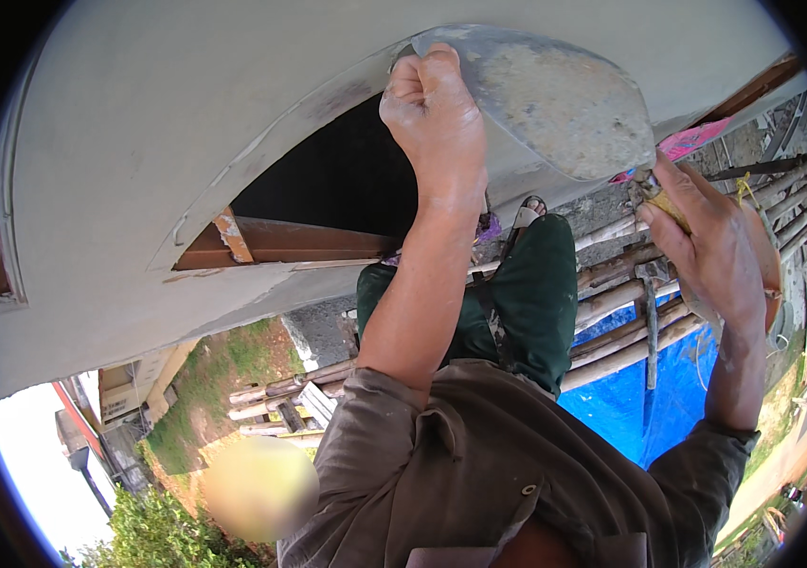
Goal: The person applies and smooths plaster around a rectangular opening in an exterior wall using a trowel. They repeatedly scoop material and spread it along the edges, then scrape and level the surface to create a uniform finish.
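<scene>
A broad, rounded trowel blade [564,99], grey and crusted with plaster, lies close against the pale plastered wall [205,95]. My left hand [437,128] is closed at the blade's left corner, its thumb over the edge and its other fingers curled in. At the opposite end, my right hand [707,237] grips a stubby, yellowish-brown handle [666,206] next to the blade's lower right corner. White plaster dust coats both hands. Part of the handle is hidden by the right hand's fingers.
A dark arched opening [328,180] with a brown frame [299,239] cuts into the wall. Pole scaffolding [612,298] runs under my legs, above a blue tarp [673,393]. An orange-brown round container [765,260] sits behind my right hand. Pink material [692,139] lies beside the wall.
</scene>
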`<state>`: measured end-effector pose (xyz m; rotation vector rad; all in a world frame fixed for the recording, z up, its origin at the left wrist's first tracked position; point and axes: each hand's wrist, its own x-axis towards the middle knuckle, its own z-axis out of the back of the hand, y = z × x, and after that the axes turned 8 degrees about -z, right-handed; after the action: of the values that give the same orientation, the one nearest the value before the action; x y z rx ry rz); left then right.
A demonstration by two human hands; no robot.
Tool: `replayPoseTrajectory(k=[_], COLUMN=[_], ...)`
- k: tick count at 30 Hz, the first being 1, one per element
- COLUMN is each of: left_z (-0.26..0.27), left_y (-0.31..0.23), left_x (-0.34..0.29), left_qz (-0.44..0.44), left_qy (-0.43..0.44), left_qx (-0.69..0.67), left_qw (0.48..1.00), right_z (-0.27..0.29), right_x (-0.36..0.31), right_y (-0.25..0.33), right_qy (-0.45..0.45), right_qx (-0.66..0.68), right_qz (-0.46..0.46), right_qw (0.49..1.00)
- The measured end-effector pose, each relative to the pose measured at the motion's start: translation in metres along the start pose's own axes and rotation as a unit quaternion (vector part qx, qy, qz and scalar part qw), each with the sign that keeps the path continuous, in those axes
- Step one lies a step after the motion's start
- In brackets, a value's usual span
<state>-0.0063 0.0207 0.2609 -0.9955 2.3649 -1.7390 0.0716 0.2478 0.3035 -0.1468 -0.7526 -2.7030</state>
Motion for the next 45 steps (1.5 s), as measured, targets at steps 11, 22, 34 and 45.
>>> replayPoseTrajectory(k=[11, 22, 34, 45], left_z=[0.001, 0.1, 0.106, 0.089], left_y=[-0.002, 0.056, 0.031, 0.053], left_x=[-0.008, -0.061, -0.044, -0.003], left_qz=[0.078, 0.215, 0.122, 0.032], left_qy=[0.047, 0.128, 0.197, 0.171], left_qx=[0.001, 0.053, 0.048, 0.181], left_qw=[0.996, 0.967, 0.972, 0.968], right_z=[-0.004, -0.164, -0.229, -0.239], right_x=[-0.014, -0.088, -0.038, 0.013], right_y=[-0.011, 0.002, 0.058, 0.059], right_qy=[0.005, 0.035, -0.047, -0.04], right_qx=[-0.005, 0.258, 0.497, 0.537], right_qz=[-0.018, -0.16, -0.176, -0.202], right_qw=[1.0, 0.952, 0.848, 0.818])
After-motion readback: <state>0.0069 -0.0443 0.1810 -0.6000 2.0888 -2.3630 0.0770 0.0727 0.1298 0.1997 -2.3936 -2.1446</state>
